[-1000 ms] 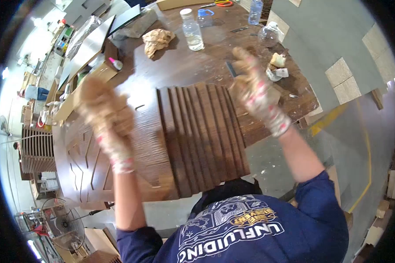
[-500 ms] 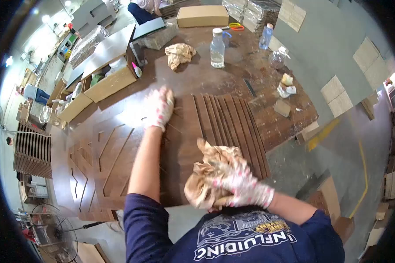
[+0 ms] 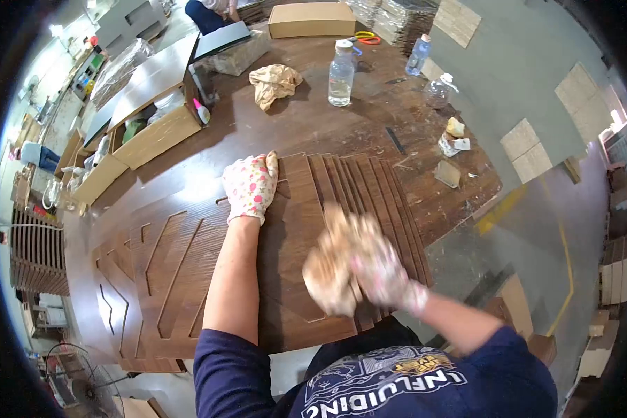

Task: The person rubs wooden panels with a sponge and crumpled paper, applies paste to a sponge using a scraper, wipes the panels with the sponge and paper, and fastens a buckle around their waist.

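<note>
The left hand (image 3: 249,187), in a white glove with pink spots, lies flat with its fingers together on a big dark wood panel (image 3: 188,230) that has long grooves cut into it. The right hand (image 3: 380,272) wears the same kind of glove and is closed around a crumpled tan rag (image 3: 331,261). The rag is pressed on a row of thin dark wood slats (image 3: 359,188) that lie side by side on the panel. This hand and the rag look blurry, so the fingers are hard to make out. The slats sit between the two hands and run away from the person, just to the right of the left hand. Past the left hand, farther up the table (image 3: 313,118), lies a second crumpled rag (image 3: 274,81). Just right of that rag stands a clear plastic bottle (image 3: 341,64) with a white cap. Beyond the bottle are a flat cardboard box (image 3: 311,19) and a pair of scissors (image 3: 364,37) with orange and green handles. Far out to the right of the right hand are another small bottle (image 3: 416,54), some scraps of cloth (image 3: 453,136) and a little wood block (image 3: 447,173). To the left of the left hand sit open boxes (image 3: 153,132) with small things inside.
</note>
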`<move>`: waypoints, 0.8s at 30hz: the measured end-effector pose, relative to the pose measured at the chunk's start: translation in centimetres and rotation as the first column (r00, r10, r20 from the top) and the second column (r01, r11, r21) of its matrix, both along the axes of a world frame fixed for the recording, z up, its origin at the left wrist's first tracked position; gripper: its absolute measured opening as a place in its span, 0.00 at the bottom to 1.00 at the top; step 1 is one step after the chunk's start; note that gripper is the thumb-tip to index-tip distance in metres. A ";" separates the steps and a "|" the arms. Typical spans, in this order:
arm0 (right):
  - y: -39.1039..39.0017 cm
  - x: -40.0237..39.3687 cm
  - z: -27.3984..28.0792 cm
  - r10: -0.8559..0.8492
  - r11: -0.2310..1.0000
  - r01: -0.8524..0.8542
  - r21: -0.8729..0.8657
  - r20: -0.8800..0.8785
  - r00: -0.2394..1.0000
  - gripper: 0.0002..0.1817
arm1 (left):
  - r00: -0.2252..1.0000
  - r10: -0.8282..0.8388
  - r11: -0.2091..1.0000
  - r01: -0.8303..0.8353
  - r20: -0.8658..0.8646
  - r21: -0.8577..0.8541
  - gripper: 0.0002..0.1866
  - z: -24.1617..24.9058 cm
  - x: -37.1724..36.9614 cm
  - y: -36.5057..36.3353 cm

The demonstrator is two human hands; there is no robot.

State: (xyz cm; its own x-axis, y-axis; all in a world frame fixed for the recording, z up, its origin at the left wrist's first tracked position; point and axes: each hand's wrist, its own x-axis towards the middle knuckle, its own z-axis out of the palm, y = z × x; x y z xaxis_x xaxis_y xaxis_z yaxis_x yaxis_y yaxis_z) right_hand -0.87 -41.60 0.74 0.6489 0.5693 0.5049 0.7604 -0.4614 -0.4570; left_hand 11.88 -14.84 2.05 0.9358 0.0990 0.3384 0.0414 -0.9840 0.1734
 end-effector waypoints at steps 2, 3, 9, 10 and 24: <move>-1.1 -3.2 0.7 0.019 1.000 -0.021 -0.006 -0.233 0.972 0.23 | 0.999 0.028 0.998 -0.029 0.018 0.049 0.19 0.1 0.1 0.2; -1.1 -3.0 1.1 0.035 0.999 -0.035 0.005 -0.277 0.960 0.24 | 1.000 0.028 0.998 -0.029 0.011 0.051 0.19 0.1 0.1 0.2; 6.1 16.3 -2.7 -0.283 0.958 0.283 0.041 -0.016 0.959 0.17 | 0.999 0.030 1.000 -0.030 -0.019 0.006 0.20 0.4 -0.2 0.0; 6.1 17.1 -3.5 -0.263 0.957 0.279 0.085 -0.158 0.952 0.18 | 0.999 0.035 0.999 -0.036 -0.030 -0.010 0.21 0.6 -0.2 -0.1; 1.9 18.4 -6.1 -0.349 0.929 0.332 -0.162 -0.091 0.933 0.24 | 0.993 0.072 0.997 -0.070 -0.088 0.032 0.20 1.9 -0.5 -0.7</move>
State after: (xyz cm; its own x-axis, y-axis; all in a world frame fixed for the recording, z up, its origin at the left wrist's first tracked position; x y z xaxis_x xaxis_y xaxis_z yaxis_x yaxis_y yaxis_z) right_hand 17.53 -39.72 -5.33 0.8654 0.3635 0.3450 0.4916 -0.7498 -0.4430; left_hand 11.41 -15.59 3.96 0.9534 0.1579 0.2572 0.1255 -0.9824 0.1380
